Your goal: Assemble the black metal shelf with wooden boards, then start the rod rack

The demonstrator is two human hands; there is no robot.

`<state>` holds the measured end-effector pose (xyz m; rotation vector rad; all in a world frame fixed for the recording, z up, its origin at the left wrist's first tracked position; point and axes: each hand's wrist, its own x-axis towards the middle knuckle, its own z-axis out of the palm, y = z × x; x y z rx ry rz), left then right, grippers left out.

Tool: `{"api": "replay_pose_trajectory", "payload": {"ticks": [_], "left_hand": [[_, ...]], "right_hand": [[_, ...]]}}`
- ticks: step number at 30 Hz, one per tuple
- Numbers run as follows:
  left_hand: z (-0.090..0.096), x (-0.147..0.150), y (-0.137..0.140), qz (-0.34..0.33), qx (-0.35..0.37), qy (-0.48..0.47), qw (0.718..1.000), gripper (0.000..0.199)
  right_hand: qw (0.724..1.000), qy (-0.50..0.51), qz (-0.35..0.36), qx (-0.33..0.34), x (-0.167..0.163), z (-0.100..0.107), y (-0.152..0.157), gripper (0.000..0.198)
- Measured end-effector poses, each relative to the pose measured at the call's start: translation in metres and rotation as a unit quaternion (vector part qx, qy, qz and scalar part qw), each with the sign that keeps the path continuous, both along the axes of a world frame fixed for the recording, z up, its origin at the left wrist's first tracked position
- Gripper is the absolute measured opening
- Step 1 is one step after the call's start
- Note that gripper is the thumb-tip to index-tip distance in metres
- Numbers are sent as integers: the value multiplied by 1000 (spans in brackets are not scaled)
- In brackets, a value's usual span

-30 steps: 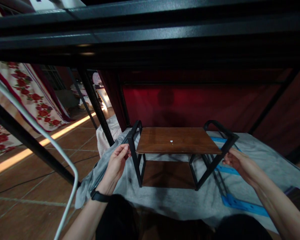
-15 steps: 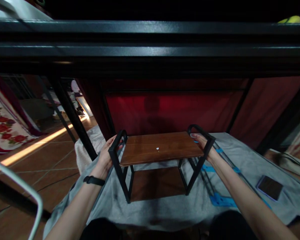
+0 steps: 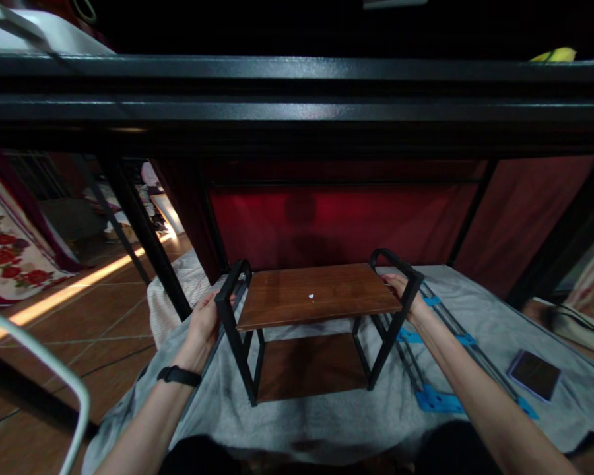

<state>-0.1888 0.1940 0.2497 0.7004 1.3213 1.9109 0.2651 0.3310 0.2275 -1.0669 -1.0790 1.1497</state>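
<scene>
Nearest, a strip of rumpled grey cloth (image 3: 228,412) gives open room in front of the small two-tier shelf with brown wooden boards and black metal end frames (image 3: 336,290). The left hand (image 3: 204,324), black band (image 3: 179,376) at its wrist, is beside the left frame; its fingertips pass behind the metal, so I cannot tell whether they grip. The right hand (image 3: 398,285) reaches round the right frame to the upper board's end; its closure is hidden too. A second ago both hands were outside the frames; now the fingers are tucked behind, which suggests a two-sided hold forming. The shelf stands upright on the cloth (a small white mark (image 3: 311,296) dots its top). Rightward, flat bright-blue plastic pieces (image 3: 438,400) joined by dark tubes crowd the sideways room, with a dark-screened phone (image 3: 534,375) beyond. Leftward, the cloth gives way to brown tiled floor (image 3: 113,323). Farthest, a dark red fabric panel (image 3: 376,224) limits room behind.
</scene>
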Motion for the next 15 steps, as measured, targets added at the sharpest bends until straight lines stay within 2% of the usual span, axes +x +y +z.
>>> {"api": "replay_pose_trajectory", "payload": {"ticks": [3, 8, 12, 15], "left_hand": [[-14, -2, -11, 17, 0, 8, 1000, 18], [-38, 4, -37, -8, 17, 27, 999, 16], [-64, 13, -63, -34, 10, 64, 997, 8], [-78, 20, -78, -23, 4, 78, 997, 10]], "right_hand": [[1000, 0, -10, -24, 12, -4, -12, 19], [999, -1, -21, -41, 29, -13, -32, 11], [998, 11, 15, -52, 35, -35, -51, 8], [998, 15, 26, -48, 41, -55, -66, 11]]}}
